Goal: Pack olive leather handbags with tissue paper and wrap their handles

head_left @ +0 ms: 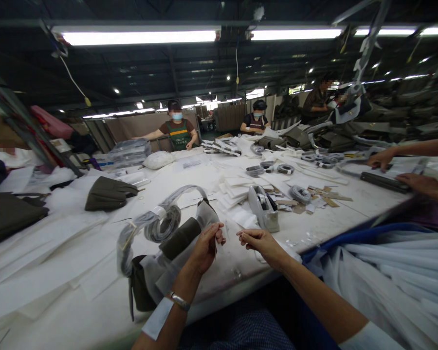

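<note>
My left hand (pixel 208 244) is raised over the table's near edge, its fingers curled together around something too small to make out. A short gap to the right, my right hand (pixel 259 241) has thumb and fingertips pinched; what they hold is too small to name. Beside my left hand lies a dark olive bag (pixel 143 284), partly wrapped in translucent white sheet, with a rolled olive part (pixel 180 238). Its strap (pixel 142 221) is wrapped in clear film and arches over the table. Behind my right hand stands a grey open pouch (pixel 263 209).
White sheets (pixel 40 248) cover the left of the table (pixel 314 223). Olive bags (pixel 107 193), coiled straps (pixel 300 194) and cardboard scraps lie further back. Plastic bags (pixel 394 287) fill a blue-edged bin at right. Another person's hands (pixel 419 183) work at the right; more people are behind.
</note>
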Demonstrator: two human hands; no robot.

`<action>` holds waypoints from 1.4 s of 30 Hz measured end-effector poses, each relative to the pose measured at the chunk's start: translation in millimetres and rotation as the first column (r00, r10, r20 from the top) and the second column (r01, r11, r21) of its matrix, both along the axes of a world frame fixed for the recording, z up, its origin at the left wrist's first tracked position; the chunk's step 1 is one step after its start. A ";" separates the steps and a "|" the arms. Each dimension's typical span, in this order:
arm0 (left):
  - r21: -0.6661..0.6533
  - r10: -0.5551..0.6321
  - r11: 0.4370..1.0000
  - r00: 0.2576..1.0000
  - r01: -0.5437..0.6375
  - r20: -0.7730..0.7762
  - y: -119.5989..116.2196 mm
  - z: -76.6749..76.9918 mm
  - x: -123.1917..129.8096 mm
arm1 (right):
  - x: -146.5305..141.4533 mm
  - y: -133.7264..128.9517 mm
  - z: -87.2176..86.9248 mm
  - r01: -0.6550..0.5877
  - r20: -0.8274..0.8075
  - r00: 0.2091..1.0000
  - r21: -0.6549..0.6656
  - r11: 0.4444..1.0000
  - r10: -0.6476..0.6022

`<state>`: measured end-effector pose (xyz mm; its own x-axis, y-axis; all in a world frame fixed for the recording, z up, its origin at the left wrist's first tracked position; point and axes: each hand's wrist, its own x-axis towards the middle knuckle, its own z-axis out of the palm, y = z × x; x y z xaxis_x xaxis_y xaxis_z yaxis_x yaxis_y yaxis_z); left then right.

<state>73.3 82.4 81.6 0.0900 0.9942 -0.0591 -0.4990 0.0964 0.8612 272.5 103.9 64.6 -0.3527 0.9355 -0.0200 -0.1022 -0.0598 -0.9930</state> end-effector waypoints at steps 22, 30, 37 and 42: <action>0.173 -0.065 0.968 0.851 0.179 -0.521 0.4 -5.1 -7.6 | -12.5 12.5 50.2 0.000 -0.072 0.997 0.139 0.990 0.010; 0.285 0.067 0.950 0.811 0.125 -0.581 -0.1 -3.1 6.0 | -8.8 17.4 54.3 -0.053 0.037 0.998 0.224 0.973 0.046; 0.415 0.263 0.910 0.779 -0.003 -0.569 -1.0 34.1 11.9 | -6.7 19.9 73.0 -0.144 0.359 0.929 0.576 0.804 -0.091; 0.407 0.222 0.909 0.712 0.096 -0.666 -1.6 63.1 10.7 | -6.5 14.6 92.3 -0.144 0.373 0.913 0.671 0.727 -0.163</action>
<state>84.0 80.8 144.7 0.1188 0.9442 0.3072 0.2524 -0.3280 0.9103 266.0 118.5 156.9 -0.4496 0.7512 0.4833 0.2930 0.6352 -0.7146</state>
